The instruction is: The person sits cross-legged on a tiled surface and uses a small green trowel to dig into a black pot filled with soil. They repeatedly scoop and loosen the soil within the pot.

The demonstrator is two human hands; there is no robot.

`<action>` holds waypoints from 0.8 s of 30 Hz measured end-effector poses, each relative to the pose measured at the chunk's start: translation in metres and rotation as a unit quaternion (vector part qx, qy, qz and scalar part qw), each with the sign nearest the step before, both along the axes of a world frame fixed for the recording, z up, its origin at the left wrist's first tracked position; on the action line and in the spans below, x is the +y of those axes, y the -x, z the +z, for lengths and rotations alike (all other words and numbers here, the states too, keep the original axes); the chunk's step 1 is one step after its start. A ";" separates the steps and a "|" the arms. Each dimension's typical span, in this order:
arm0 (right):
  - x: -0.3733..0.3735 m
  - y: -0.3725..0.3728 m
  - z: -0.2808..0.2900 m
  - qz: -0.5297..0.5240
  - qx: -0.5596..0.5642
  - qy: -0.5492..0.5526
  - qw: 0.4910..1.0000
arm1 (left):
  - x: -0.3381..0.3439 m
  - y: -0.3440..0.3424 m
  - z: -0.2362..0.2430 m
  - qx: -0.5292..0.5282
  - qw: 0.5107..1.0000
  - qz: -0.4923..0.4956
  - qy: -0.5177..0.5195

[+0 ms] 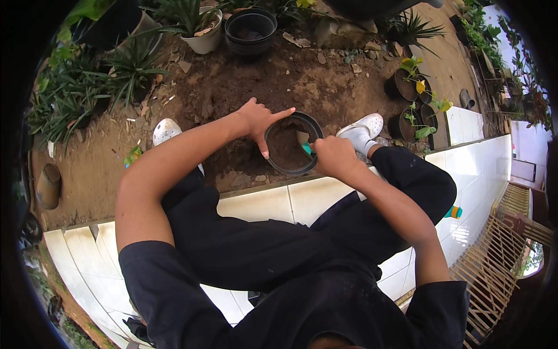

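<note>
A round black pot (279, 166) with dark soil inside sits on the dirt between my feet. My left hand (260, 125) is spread along its upper-left rim, index finger and thumb stretched out and touching it. At the pot's right side my right hand (337, 156) is closed on the teal handle of a small trowel (306, 148), whose blade is inside the pot, partly in soil. White shoes (360, 128) are on my feet at either side.
Stacked black pots (250, 32), a white pot with a spiky plant (200, 42), and rocks (343, 34) lie beyond. Yellow-leafed potted plants (410, 122) stand right, spiky plants (125, 78) left. A white tiled ledge (256, 203) runs beneath me; bamboo slats (482, 273) are lower right.
</note>
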State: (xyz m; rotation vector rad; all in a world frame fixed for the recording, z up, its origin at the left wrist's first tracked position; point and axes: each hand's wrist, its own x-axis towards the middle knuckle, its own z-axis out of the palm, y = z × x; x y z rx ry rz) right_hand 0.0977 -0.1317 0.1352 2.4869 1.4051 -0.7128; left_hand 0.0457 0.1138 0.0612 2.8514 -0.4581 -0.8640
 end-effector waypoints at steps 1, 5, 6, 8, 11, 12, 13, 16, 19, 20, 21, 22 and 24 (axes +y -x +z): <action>0.000 -0.005 0.010 -0.024 0.019 0.002 1.000 | -0.002 0.003 -0.004 -0.012 1.000 -0.005 0.003; 0.001 -0.007 0.043 -0.058 0.015 -0.056 0.997 | 0.000 0.004 0.003 0.020 1.000 0.016 -0.005; 0.003 -0.005 0.031 -0.057 0.017 -0.039 0.997 | 0.002 0.009 -0.001 0.014 1.000 0.014 -0.001; -0.006 -0.005 -0.015 -0.066 0.011 0.001 0.998 | -0.004 0.003 -0.005 0.003 1.000 -0.001 0.006; -0.010 -0.017 -0.001 -0.082 0.080 0.012 0.993 | -0.003 0.001 -0.004 -0.001 1.000 -0.006 0.000; -0.006 -0.019 0.015 -0.080 0.100 0.036 0.991 | -0.002 0.001 -0.005 -0.004 1.000 -0.005 0.001; -0.007 -0.019 0.026 -0.070 0.103 0.028 0.992 | -0.002 0.002 -0.005 -0.007 1.000 -0.006 0.002; -0.001 -0.003 0.036 -0.115 0.096 -0.042 0.988 | 0.000 0.006 -0.003 0.017 1.000 0.013 0.000; -0.005 0.013 -0.011 -0.124 0.052 -0.013 0.991 | -0.003 0.002 -0.002 0.003 1.000 0.001 0.007; -0.002 0.017 -0.016 -0.128 0.044 0.007 0.991 | -0.004 0.001 0.000 0.007 1.000 0.002 0.006; -0.005 0.019 -0.014 -0.124 0.053 0.008 0.991 | -0.007 0.000 0.003 0.011 1.000 0.003 0.005; -0.004 0.016 -0.009 -0.102 0.052 0.020 0.993 | -0.008 0.002 0.003 0.017 1.000 0.008 0.004; -0.004 0.006 -0.001 -0.060 0.048 0.043 0.996 | -0.003 0.004 0.006 0.017 1.000 0.015 0.001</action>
